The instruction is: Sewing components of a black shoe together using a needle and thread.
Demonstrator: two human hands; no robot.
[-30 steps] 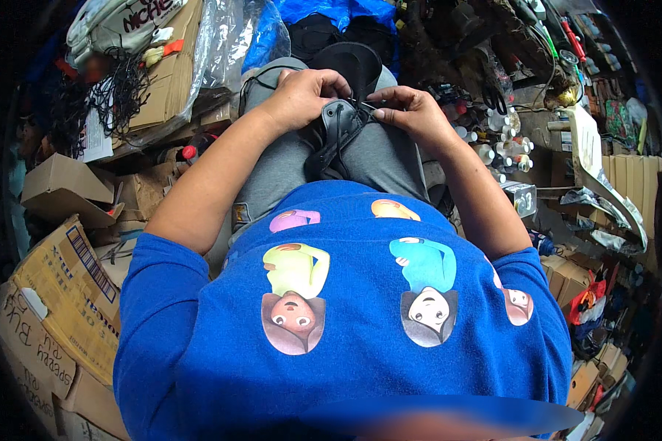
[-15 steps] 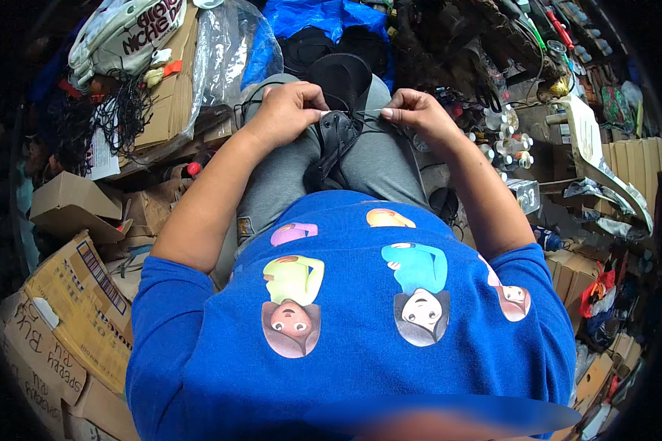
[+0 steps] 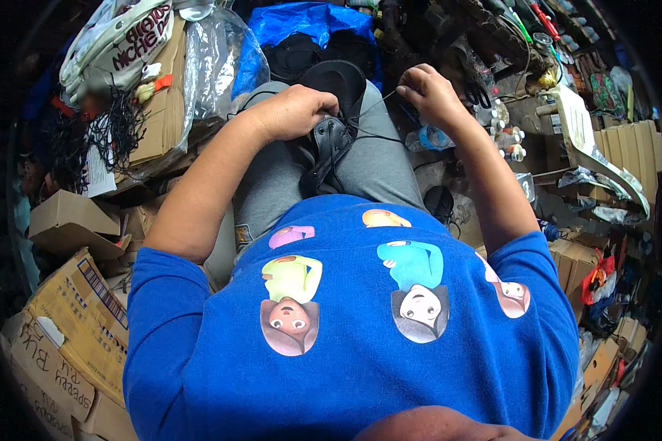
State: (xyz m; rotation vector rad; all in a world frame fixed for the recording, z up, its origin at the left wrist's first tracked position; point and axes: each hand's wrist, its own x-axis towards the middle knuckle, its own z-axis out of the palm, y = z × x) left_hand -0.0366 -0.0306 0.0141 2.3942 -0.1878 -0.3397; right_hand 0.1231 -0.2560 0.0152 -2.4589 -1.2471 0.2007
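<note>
A black lace-up shoe (image 3: 324, 151) rests on my lap between my thighs, its row of eyelets facing up. My left hand (image 3: 301, 112) is closed at the shoe's upper, by the eyelets; its fingertips are partly hidden. Out to the right of the shoe and raised, my right hand (image 3: 430, 94) pinches a thin dark shoelace (image 3: 379, 99) that stretches back to the eyelets. Another loose lace end lies across my right thigh (image 3: 379, 158). A black sole-shaped part (image 3: 335, 77) stands just beyond the shoe.
More black shoe pieces (image 3: 290, 55) lie on a blue plastic sheet (image 3: 309, 18) ahead. Cardboard, clear plastic and a heap of black laces (image 3: 114, 132) are at the left. To the right are small bottles (image 3: 504, 132) and a white plastic chair part (image 3: 577, 132).
My right hand has moved up and to the right, drawing the lace outward. My left hand has shifted slightly right and down, against the shoe.
</note>
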